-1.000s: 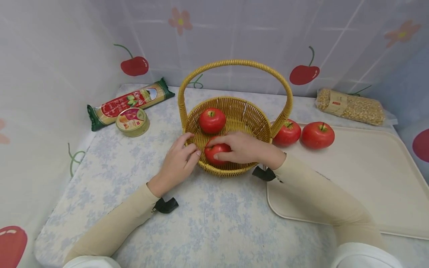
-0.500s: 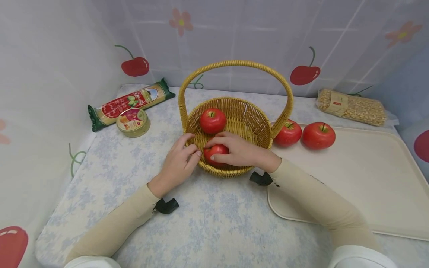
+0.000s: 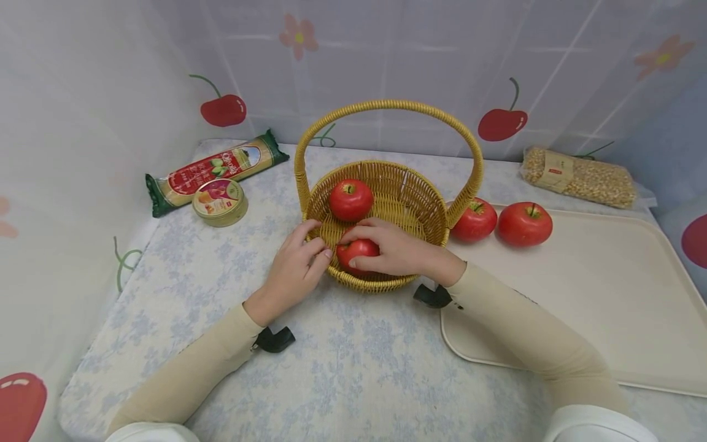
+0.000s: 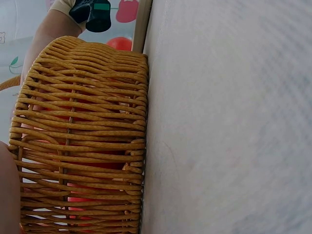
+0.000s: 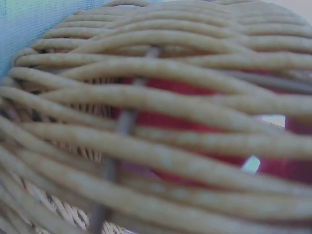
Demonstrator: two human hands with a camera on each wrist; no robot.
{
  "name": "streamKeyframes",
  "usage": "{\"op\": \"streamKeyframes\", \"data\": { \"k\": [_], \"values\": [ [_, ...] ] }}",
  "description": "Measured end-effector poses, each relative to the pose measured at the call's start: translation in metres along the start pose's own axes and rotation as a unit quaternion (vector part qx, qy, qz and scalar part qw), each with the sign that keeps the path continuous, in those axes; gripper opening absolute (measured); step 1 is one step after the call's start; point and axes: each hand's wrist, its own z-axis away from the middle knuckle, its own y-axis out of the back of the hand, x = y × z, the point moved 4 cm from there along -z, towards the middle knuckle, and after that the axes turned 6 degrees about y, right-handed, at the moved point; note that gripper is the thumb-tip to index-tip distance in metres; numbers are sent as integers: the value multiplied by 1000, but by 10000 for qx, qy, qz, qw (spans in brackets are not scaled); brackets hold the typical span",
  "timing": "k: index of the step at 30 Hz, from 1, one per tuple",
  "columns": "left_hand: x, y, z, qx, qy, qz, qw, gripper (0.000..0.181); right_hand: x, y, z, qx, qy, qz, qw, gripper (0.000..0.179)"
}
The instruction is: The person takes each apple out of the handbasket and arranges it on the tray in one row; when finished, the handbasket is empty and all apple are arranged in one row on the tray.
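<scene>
A yellow wicker basket (image 3: 375,286) with a tall arched handle stands mid-table in the head view. At its left front rim, my left hand (image 3: 291,270) grips the edge with curled fingers. My right hand (image 3: 397,247) reaches inside over the right side and holds a red apple (image 3: 360,252) between thumb and fingers, low in the front. Behind that one, another red apple (image 3: 351,201) sits in the basket. In the left wrist view the woven wall (image 4: 83,126) shows red through its gaps. Close weave (image 5: 161,146) fills the right wrist view, with red behind it.
Two red apples, one partly behind the handle (image 3: 475,221) and one beside it (image 3: 525,224), lie on a beige tray (image 3: 585,294) at right. Behind is a bag of grains (image 3: 580,177). At left are a pasta packet (image 3: 221,169) and a round tin (image 3: 220,202).
My right hand has shifted very slightly left with the apple, which stays low in the basket. The left hand and the basket have not visibly moved.
</scene>
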Motion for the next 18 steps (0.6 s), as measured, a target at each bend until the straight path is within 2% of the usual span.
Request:
{"op": "streamKeyframes", "data": {
  "k": [10,18],
  "values": [
    [1,0,0,-34,33,-20,10000,23,-3,0,2,87,73,135,9998,49],
    [1,0,0,-21,46,33,10000,23,-3,2,6,226,239,137,9994,50]
  ]
}}
